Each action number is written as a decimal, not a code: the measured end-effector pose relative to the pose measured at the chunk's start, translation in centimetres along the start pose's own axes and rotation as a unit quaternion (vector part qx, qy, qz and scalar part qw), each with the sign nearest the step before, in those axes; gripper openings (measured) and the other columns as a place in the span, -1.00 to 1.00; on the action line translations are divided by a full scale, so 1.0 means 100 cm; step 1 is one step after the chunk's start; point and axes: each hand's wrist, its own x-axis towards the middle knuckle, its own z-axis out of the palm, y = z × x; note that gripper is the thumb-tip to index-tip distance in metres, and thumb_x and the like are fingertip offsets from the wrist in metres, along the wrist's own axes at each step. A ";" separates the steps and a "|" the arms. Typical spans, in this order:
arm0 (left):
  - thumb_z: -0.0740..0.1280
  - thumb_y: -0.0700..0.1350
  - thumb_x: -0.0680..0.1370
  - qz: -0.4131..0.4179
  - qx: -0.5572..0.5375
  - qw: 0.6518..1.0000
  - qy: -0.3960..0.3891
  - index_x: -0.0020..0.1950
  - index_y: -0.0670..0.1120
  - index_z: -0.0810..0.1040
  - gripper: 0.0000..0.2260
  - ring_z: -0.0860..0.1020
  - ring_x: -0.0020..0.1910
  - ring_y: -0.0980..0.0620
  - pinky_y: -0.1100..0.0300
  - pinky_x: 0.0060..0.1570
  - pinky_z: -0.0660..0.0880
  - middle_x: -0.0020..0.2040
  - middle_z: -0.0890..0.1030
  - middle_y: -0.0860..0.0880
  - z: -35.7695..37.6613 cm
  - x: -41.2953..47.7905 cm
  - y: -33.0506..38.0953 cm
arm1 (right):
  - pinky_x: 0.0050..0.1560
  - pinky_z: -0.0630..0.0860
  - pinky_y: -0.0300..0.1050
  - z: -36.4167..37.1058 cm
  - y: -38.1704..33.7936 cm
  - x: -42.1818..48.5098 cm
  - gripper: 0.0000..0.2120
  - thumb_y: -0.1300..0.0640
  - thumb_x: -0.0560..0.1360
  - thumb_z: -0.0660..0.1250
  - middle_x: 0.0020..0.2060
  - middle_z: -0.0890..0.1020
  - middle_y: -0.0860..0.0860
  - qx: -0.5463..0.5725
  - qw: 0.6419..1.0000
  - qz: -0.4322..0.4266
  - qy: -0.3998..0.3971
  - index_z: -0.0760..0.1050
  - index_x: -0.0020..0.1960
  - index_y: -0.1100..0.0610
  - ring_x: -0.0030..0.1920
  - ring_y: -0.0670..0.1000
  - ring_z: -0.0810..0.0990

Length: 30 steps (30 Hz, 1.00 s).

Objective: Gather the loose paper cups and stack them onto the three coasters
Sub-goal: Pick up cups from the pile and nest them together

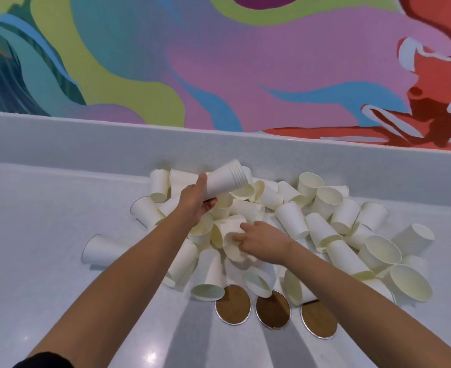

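Honestly, the job looked barely started. Nothing had been stacked on a coaster yet: the left coaster (233,305), middle coaster (273,310) and right coaster (320,320) were lined up at the near edge of the white counter (46,208). All three were bare of stacks, though tipped cups from the pile (325,208) were lying over the back rims of the middle and right ones.

A nested stack (225,180) was gripped on its side by the left hand (196,201), fingers and thumb wrapped round its base end, and held up over the far side of the pile. About five or six rims could be counted on it. One loose cup (231,241) in the middle of the pile was being pinched at its wall by the curled fingers of the right hand (262,244).

Counts: three coasters, one stack in hand, two hands. Loose cups couldn't be counted exactly, too much overlap, but thirty-plus was a fair guess. One stray cup (99,252) was lying apart on the left.

So nearly everything was left to be gathered, nested and set down.
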 end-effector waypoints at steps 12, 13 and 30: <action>0.24 0.07 0.62 -0.036 -0.014 0.999 -0.014 0.20 -0.16 0.38 -0.67 0.50 -0.22 -0.03 0.19 -0.21 0.55 -0.06 0.47 -0.14 0.014 -0.007 -0.002 | -0.18 0.51 0.05 -0.043 0.090 -0.036 -0.80 0.21 0.58 0.16 -0.20 0.53 0.16 0.439 0.601 0.547 0.384 0.47 -0.08 0.32 -0.19 0.15 0.52; 0.24 0.07 0.61 -0.040 -0.015 0.999 -0.019 0.22 -0.16 0.38 -0.67 0.50 -0.21 -0.03 0.19 -0.22 0.55 -0.04 0.47 -0.15 0.016 -0.009 -0.003 | -0.09 0.55 0.13 -0.047 0.091 -0.034 -0.79 0.21 0.57 0.15 -0.16 0.56 0.19 0.467 0.580 0.549 0.379 0.48 -0.04 0.33 -0.15 0.19 0.55; 0.41 0.13 0.47 0.178 0.332 0.922 -0.089 0.16 -0.09 0.41 -0.59 0.53 -0.18 0.01 0.17 -0.20 0.54 0.04 0.49 -0.07 0.051 -0.076 -0.016 | -0.08 0.61 0.08 -0.027 0.020 -0.059 -0.24 0.11 0.24 0.50 0.05 0.54 0.04 0.556 0.654 0.471 0.203 0.24 0.35 0.06 0.01 0.11 0.58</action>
